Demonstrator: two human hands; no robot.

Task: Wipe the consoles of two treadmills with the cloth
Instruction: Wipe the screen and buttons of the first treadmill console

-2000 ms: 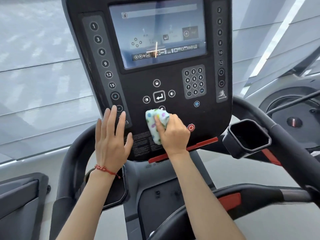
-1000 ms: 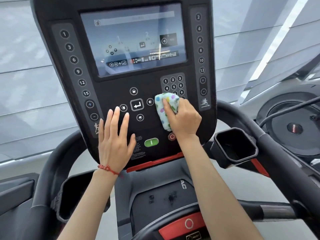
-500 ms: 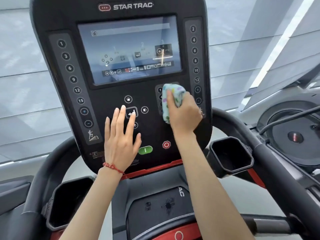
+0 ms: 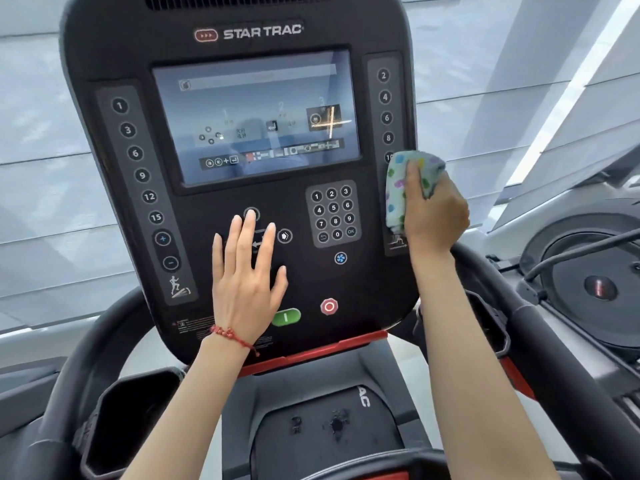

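STAR TRAC console, right hand pressing cloth, seemingly on "10"

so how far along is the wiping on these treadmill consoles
Nothing shows as finished; wiped areas look no different. In hand: the right hand grips the cloth against the right button strip of the console, while the left hand rests flat on the centre keys. Left: the screen and left button strip at least, plus the second treadmill's console, not in view.
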